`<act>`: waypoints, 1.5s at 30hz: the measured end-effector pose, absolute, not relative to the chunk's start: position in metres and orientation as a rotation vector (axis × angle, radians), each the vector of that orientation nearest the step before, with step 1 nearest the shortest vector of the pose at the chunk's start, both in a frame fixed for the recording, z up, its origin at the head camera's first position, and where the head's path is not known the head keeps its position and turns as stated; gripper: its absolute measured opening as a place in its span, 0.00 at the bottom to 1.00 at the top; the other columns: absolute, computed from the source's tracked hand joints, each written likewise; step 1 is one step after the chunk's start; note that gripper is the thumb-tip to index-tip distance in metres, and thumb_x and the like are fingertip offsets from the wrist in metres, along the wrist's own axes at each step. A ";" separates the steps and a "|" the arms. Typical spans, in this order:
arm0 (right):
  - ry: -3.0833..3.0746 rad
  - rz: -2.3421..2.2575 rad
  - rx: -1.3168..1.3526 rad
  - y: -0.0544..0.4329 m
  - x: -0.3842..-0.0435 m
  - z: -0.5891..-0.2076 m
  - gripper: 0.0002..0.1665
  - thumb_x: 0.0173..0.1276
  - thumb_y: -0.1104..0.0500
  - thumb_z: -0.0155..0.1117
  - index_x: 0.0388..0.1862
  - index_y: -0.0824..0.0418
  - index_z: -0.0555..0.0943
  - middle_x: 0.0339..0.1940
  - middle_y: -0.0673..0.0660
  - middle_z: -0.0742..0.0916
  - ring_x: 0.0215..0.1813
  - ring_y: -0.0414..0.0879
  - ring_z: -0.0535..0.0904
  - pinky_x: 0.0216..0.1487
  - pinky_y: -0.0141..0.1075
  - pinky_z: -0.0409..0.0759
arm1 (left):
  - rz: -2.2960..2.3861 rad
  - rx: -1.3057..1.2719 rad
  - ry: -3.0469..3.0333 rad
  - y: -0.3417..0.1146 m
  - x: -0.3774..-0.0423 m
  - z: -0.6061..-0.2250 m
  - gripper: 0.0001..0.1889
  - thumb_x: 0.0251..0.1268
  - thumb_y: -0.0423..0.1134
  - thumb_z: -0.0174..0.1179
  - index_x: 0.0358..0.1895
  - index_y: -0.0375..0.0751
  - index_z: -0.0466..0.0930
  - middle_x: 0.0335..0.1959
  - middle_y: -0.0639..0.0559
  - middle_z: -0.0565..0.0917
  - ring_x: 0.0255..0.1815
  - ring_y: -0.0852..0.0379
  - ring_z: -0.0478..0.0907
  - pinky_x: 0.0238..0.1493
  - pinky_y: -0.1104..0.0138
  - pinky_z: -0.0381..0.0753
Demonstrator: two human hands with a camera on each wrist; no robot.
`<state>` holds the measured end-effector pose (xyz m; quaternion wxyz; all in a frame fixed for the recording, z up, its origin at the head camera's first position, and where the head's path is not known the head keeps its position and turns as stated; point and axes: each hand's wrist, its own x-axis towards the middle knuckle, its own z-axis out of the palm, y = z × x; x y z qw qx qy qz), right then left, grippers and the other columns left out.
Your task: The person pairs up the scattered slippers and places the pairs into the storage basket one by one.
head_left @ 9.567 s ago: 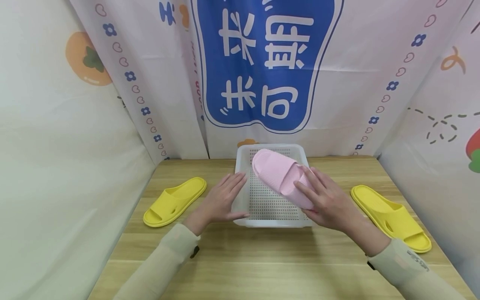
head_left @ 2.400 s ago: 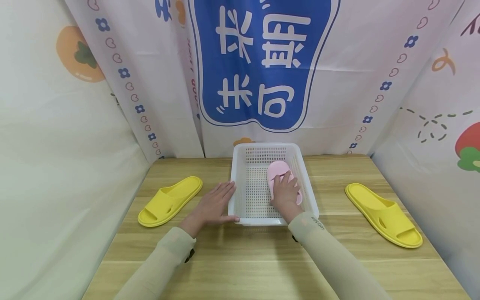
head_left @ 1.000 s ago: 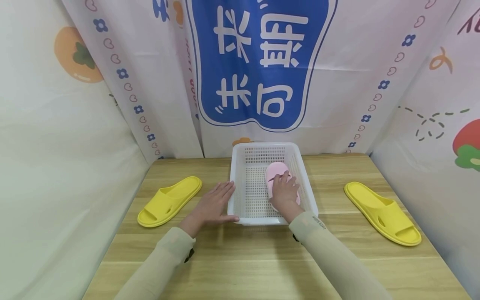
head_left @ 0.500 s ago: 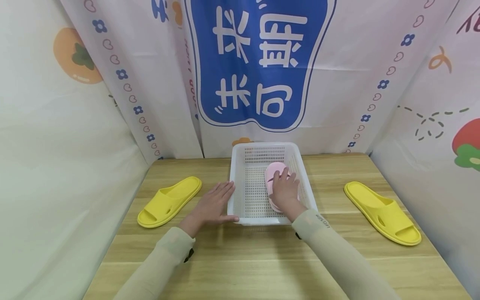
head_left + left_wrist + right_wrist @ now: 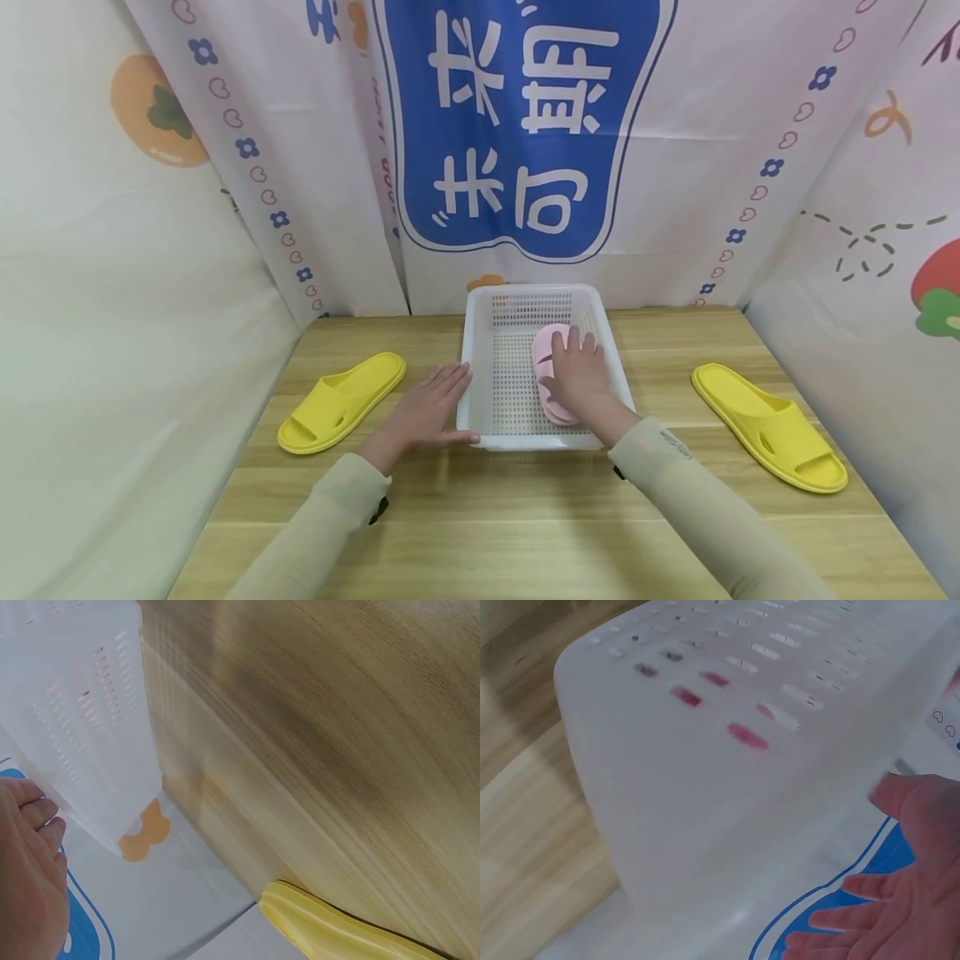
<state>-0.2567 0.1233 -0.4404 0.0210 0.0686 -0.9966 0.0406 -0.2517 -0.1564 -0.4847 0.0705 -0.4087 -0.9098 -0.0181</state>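
A pink slipper lies inside a white perforated plastic basket, toward its right side. Above the slipper, my right hand has its fingers spread and covers part of it. In the right wrist view that hand shows an open palm with nothing in its grasp, beside the basket's wall. With straight fingers, my left hand rests against the basket's left edge, thumb at the front left corner. The left wrist view shows those fingers along the basket's side.
One yellow slipper lies on the wooden table left of the basket. Another yellow slipper lies to the right. Behind the table hangs a printed cloth, close to the basket's back.
The pink slipper went from my right hand's grip above the basket to its floor. Lately the right hand has loosened and shifted slightly up and right. My left hand stays at the edge.
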 end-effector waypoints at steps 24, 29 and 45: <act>-2.686 0.119 0.667 0.161 -0.229 -0.436 0.40 0.60 0.45 0.70 0.62 0.70 0.72 0.60 0.72 0.76 0.63 0.67 0.70 0.66 0.54 0.65 | 0.006 -1.209 -2.717 -0.157 -0.245 -0.475 0.57 0.59 0.80 0.28 0.74 0.28 0.54 0.75 0.37 0.55 0.76 0.43 0.50 0.75 0.54 0.45; -2.582 0.174 0.750 0.174 -0.225 -0.438 0.39 0.58 0.47 0.73 0.60 0.71 0.73 0.57 0.73 0.78 0.60 0.67 0.73 0.65 0.54 0.68 | -0.010 -1.210 -2.661 -0.159 -0.243 -0.472 0.57 0.59 0.80 0.26 0.73 0.29 0.55 0.74 0.36 0.58 0.75 0.41 0.53 0.74 0.52 0.49; -2.429 0.305 0.895 0.222 -0.210 -0.442 0.41 0.58 0.49 0.72 0.62 0.74 0.71 0.59 0.73 0.77 0.61 0.68 0.72 0.64 0.58 0.67 | -0.069 -1.224 -2.422 -0.173 -0.240 -0.459 0.56 0.61 0.78 0.26 0.67 0.25 0.65 0.69 0.34 0.66 0.70 0.38 0.62 0.69 0.47 0.59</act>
